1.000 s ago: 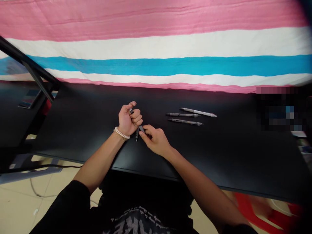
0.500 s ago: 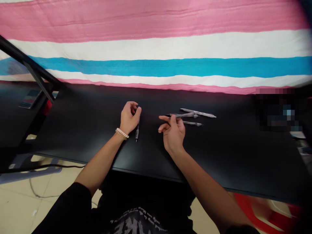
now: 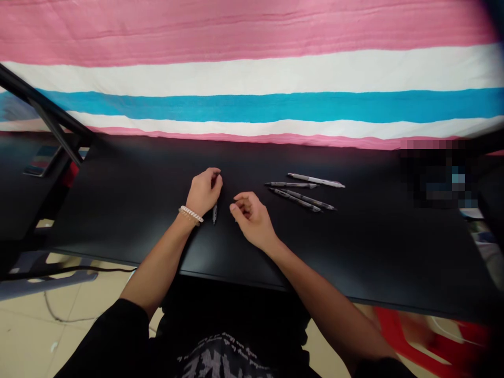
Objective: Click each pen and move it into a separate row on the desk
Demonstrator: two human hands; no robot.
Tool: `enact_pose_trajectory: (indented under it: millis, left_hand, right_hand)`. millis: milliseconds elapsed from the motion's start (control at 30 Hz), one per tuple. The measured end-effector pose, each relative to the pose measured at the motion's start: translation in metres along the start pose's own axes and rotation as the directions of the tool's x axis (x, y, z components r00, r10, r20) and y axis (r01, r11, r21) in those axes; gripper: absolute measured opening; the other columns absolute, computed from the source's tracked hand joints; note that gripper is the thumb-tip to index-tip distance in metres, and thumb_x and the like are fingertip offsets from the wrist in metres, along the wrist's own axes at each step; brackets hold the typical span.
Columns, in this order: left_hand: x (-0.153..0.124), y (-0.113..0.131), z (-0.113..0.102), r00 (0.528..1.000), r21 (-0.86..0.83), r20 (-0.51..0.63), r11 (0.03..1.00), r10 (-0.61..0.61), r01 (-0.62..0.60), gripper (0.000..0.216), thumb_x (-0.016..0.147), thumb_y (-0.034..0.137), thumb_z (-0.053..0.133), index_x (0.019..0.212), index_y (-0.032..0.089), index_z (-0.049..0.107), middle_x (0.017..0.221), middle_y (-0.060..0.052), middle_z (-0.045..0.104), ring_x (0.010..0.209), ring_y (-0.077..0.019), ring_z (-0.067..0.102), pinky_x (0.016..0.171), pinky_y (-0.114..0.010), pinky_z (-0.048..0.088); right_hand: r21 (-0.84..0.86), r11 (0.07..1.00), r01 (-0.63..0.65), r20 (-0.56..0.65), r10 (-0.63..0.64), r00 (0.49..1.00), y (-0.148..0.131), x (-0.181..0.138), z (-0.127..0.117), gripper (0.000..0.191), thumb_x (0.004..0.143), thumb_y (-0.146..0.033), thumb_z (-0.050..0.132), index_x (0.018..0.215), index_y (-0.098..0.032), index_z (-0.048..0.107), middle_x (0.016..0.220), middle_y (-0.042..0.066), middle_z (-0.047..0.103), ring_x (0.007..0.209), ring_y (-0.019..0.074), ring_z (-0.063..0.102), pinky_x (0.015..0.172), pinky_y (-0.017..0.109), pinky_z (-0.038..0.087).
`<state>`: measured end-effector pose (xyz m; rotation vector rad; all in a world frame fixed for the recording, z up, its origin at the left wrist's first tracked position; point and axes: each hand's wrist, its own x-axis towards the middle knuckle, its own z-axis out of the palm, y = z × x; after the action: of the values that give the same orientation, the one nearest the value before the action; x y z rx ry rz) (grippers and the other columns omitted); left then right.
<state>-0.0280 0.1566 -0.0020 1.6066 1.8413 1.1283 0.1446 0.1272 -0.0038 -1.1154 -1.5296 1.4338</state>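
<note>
In the head view, a white pen (image 3: 316, 180) lies on a black desk (image 3: 374, 231). Beyond it hangs a striped cloth (image 3: 252, 107); well to its left slants a dark bar (image 3: 49, 116), with a flat device (image 3: 42, 160) farther out. To its right is a pixelated patch, too coarse to read. Nearer the person and to its right, below the desk, shows something red (image 3: 397, 338).

Three dark pens (image 3: 290, 185) lie just on its near side, two close together at a slant, between it and the right hand.

The right hand (image 3: 252, 218), left of the white pen and nearer the person, is half open, fingers loosely bent, nothing visible in it. The left hand (image 3: 205, 190), farther left, has bent fingers; a gray pen (image 3: 214, 212) pokes out beneath it. Whether the fingers grip that pen is hidden. A pale bracelet (image 3: 191, 213) circles this wrist.
</note>
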Motion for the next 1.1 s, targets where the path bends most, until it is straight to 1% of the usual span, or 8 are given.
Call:
enact_pose_trajectory:
  millis: [67,167,300,433,533,667,767,1100]
  left_hand:
    - [0.001,0.001,0.002,0.994,-0.276,-0.045,0.958,-0.096,0.079,0.021,0.088,0.032,0.063,0.101,0.016,0.069,0.075,-0.004,0.067,0.055,-0.0138,0.059,0.061,-0.029,0.048]
    - [0.001,0.007,0.007,0.972,-0.606,-0.086,0.786,-0.220,0.125,0.027,0.084,0.040,0.071,0.097,0.017,0.068,0.076,-0.003,0.068,0.056,-0.0113,0.060,0.053,-0.024,0.049]
    - [0.000,0.016,0.007,0.958,-0.790,0.026,0.581,-0.287,0.196,0.036,0.075,0.043,0.081,0.096,0.016,0.071,0.080,-0.003,0.070,0.069,-0.0135,0.068,0.060,-0.024,0.055]
    - [-0.002,0.022,0.003,0.941,-0.848,0.200,0.433,-0.273,0.306,0.033,0.074,0.041,0.081,0.094,0.016,0.073,0.089,-0.005,0.072,0.078,-0.0155,0.072,0.075,-0.031,0.059]
    - [-0.002,0.023,0.005,0.942,-0.866,0.140,0.423,-0.305,0.266,0.030,0.071,0.037,0.084,0.088,0.015,0.073,0.085,-0.006,0.074,0.077,-0.0171,0.073,0.076,-0.033,0.060]
    - [-0.003,0.023,0.011,0.926,-0.891,0.054,0.401,-0.374,0.214,0.029,0.070,0.036,0.085,0.086,0.015,0.074,0.085,-0.006,0.075,0.077,-0.0170,0.073,0.079,-0.035,0.060]
    - [-0.003,0.023,0.013,0.918,-0.904,0.044,0.376,-0.395,0.205,0.029,0.072,0.037,0.084,0.088,0.015,0.073,0.087,-0.006,0.075,0.081,-0.0176,0.074,0.085,-0.037,0.059]
    - [-0.003,0.023,0.015,0.922,-0.912,0.053,0.358,-0.383,0.201,0.027,0.074,0.035,0.083,0.089,0.015,0.072,0.088,-0.005,0.076,0.082,-0.0172,0.074,0.086,-0.037,0.059]
  right_hand:
    - [-0.117,0.991,0.061,-0.015,-0.064,0.998,0.000,-0.002,0.002,0.032,0.084,-0.039,0.066,0.108,-0.020,0.055,0.085,0.003,0.066,0.066,0.0128,0.061,0.055,0.026,0.050]
    - [-0.028,0.999,0.015,0.018,-0.015,1.000,0.001,-0.001,0.002,0.040,0.088,-0.048,0.062,0.114,-0.018,0.055,0.088,0.006,0.070,0.067,0.0149,0.066,0.053,0.027,0.053]
    - [0.223,0.968,-0.112,0.125,0.085,0.989,0.003,0.005,-0.004,0.043,0.087,-0.056,0.061,0.103,-0.017,0.062,0.070,0.001,0.069,0.050,0.0123,0.063,0.045,0.025,0.053]
    - [0.242,0.968,-0.069,0.027,0.064,0.998,0.004,0.006,-0.008,0.039,0.085,-0.052,0.066,0.101,-0.017,0.071,0.063,-0.002,0.066,0.043,0.0099,0.057,0.038,0.023,0.047]
    - [0.089,0.994,0.064,-0.137,-0.051,0.989,0.004,0.005,-0.008,0.029,0.088,-0.043,0.067,0.104,-0.021,0.076,0.067,0.000,0.069,0.050,0.0123,0.062,0.045,0.027,0.054]
    - [-0.177,0.942,0.286,-0.248,-0.324,0.913,0.005,0.006,-0.008,0.021,0.087,-0.035,0.069,0.105,-0.028,0.077,0.103,0.005,0.075,0.091,0.0199,0.072,0.082,0.037,0.062]
    - [-0.088,0.969,0.231,-0.237,-0.245,0.940,0.008,0.009,-0.008,0.031,0.091,-0.038,0.065,0.118,-0.026,0.071,0.102,0.006,0.076,0.087,0.0195,0.074,0.078,0.037,0.064]
    - [0.096,0.978,0.185,-0.267,-0.154,0.951,0.003,0.012,-0.011,0.020,0.081,-0.040,0.076,0.094,-0.024,0.077,0.113,0.008,0.074,0.105,0.0241,0.071,0.097,0.048,0.059]
